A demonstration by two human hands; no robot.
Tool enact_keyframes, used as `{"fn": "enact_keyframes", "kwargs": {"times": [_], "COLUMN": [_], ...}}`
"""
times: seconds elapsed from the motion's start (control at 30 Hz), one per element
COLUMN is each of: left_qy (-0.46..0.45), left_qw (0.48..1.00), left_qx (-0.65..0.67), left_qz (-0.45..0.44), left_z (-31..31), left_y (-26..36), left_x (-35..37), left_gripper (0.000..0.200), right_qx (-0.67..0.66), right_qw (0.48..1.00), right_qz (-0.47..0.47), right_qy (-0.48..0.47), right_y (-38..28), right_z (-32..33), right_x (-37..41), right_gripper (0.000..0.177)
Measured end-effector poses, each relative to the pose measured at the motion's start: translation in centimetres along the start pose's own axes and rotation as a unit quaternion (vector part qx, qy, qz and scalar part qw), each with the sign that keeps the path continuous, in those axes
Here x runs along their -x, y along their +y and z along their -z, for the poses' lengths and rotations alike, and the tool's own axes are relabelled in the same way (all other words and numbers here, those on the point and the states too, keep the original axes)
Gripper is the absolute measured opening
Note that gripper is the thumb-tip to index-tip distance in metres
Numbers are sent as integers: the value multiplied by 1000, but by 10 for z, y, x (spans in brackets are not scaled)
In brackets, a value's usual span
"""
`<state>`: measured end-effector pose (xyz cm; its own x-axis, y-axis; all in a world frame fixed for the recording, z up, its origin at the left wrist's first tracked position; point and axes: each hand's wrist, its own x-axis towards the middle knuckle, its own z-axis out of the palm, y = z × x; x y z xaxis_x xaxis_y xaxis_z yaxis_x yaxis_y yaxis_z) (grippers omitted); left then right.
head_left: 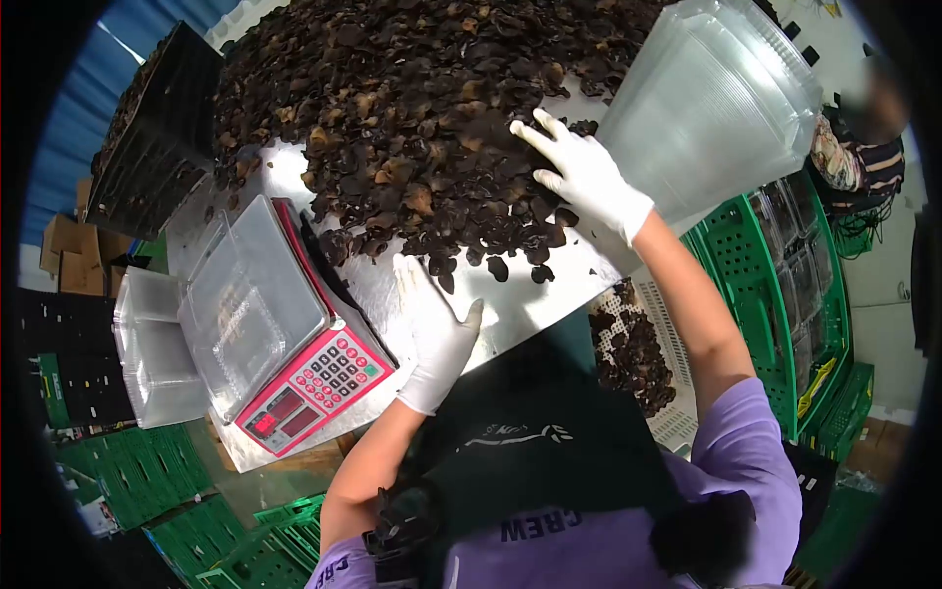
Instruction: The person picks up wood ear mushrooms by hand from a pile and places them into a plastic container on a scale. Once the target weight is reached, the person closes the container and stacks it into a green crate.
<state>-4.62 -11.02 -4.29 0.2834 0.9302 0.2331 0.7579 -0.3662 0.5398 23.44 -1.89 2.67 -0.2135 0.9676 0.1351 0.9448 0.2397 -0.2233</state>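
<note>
A large heap of dark brown wood ear mushrooms [422, 128] spreads over the metal table [520, 314]. My right hand [589, 177], in a white glove, reaches to the heap's right side with its fingers spread and nothing held in them. At the near edge of the heap is my left hand [432, 329], also gloved. Its fingers are stretched out and its thumb stands apart, with nothing in the grasp. To the left of that hand sits a red weighing scale [324, 383] with a clear plastic tray [250, 304] on top.
A tall stack of clear plastic containers [711, 108] stands right of the heap; another stack [157, 344] is beside the scale. A white perforated basket [667, 334] with mushrooms sits below the table edge. Green crates [756, 285] hold packed containers. Another person [859, 157] is at far right.
</note>
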Motion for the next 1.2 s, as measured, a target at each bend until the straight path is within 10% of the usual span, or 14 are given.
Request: {"fn": "enact_keyframes", "kwargs": {"times": [0.23, 0.47, 0.7, 0.93, 1.03, 1.2], "left_qy": [-17, 46, 22, 71, 114, 129], "left_qw": [999, 996, 994, 994, 964, 958], "left_qx": [50, 6, -108, -63, -204, -229], "left_qz": [0, 77, 3, -62, -125, -115], "left_z": [29, 7, 15, 43, 32, 36], "left_y": [4, 8, -1, 13, -1, -20], "left_x": [21, -15, 3, -40, -95, -117], "left_gripper": [77, 24, 20, 21, 54, 18], "right_qx": [-28, -118, -194, -162, -107, -124], "right_qw": [956, 965, 973, 949, 973, 978], "right_qz": [-7, -71, -114, -7, -19, -52], "right_qy": [290, 222, -50, 269, 202, 159], "right_y": [-18, -74, -84, -88, -95, -82], "right_z": [-33, -66, -47, -71, -73, -71], "right_x": [92, 127, 100, 45, 33, 39], "right_gripper": [23, 38, 29, 36, 41, 40]}}
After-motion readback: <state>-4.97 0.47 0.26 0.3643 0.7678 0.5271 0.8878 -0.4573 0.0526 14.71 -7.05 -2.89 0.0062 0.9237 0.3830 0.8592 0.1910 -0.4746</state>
